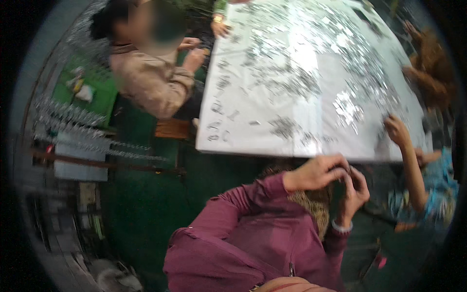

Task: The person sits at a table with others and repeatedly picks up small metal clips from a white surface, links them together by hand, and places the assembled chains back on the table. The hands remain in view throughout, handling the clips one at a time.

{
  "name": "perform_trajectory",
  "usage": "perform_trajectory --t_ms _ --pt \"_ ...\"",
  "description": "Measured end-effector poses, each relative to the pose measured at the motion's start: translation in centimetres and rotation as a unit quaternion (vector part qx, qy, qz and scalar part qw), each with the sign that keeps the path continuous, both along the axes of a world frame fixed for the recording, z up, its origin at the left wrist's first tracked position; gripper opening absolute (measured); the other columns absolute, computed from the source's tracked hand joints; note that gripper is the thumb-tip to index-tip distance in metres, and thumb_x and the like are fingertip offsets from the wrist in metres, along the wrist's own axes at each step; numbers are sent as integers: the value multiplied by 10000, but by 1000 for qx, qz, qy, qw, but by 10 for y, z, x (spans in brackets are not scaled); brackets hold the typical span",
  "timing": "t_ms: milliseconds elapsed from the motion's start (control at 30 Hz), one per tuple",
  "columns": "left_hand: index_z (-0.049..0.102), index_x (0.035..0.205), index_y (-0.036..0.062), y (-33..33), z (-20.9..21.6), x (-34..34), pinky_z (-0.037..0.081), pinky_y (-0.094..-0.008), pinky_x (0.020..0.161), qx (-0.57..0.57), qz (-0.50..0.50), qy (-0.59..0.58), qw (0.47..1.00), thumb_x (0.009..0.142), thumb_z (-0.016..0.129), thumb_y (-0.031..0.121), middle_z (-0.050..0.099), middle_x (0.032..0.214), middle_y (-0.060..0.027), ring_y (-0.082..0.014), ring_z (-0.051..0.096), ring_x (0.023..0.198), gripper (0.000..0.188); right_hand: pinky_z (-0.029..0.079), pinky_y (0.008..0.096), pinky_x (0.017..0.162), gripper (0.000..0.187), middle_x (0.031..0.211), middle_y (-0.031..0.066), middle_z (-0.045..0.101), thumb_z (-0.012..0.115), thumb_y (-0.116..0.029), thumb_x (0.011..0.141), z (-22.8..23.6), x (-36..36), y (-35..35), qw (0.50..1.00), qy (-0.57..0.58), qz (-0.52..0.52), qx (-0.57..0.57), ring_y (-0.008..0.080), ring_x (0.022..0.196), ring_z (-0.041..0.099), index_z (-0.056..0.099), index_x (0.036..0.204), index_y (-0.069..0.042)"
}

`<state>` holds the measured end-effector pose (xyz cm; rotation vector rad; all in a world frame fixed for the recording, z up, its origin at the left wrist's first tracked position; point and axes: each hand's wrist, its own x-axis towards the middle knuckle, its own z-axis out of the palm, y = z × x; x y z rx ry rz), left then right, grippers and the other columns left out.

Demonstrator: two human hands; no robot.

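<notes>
Touching left and right fingers (336,161), half-curled

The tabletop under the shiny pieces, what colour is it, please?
The tabletop is white, best seen in the head view.

Left hand (314,173) and right hand (357,192): anything between them was hidden or too small to identify.
Silvery pieces (348,109), upper right: individual outlines were indistinct.
Green sleeve (220,7): was cut off at top edge.
Grey clutter (109,276), lower left: was blurred.

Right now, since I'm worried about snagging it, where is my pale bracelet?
In the head view, below and right of centre, the pale bracelet sits between your right hand and the maroon sleeve of that arm.
</notes>
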<state>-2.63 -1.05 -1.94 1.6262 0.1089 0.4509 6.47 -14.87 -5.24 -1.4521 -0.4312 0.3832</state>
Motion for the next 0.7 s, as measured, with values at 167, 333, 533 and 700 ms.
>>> perform_trajectory --t_ms 167,333,533,700 --pt "580 935 8 1 -9 2 450 -288 743 74 29 -12 997 834 617 45 548 901 -95 -191 555 822 113 437 182 711 147 840 4 617 614 92 803 18 -10 3 999 -49 9 18 62 776 558 648 936 41" --pt "578 928 3 -7 -14 6 457 -291 763 109 63 -54 991 831 621 31 569 939 -105 -195 567 861 109 421 178 655 174 816 13 608 610 107 790 11 -12 -5 997 -79 23 4 59 737 548 652 943 36" --pt "570 957 -4 -6 -22 3 486 -280 796 42 70 -39 996 852 571 -52 626 951 -112 -189 607 894 116 434 192 611 177 854 54 628 596 56 832 13 2 6 998 -48 -29 30 81 711 561 651 999 34" --pt "558 981 -13 -8 -28 -2 503 -284 801 19 45 -31 998 880 533 -59 621 943 -103 -170 605 895 113 468 254 611 178 808 94 655 558 -38 886 -10 87 45 990 -84 -14 -115 150 691 607 652 1028 17"
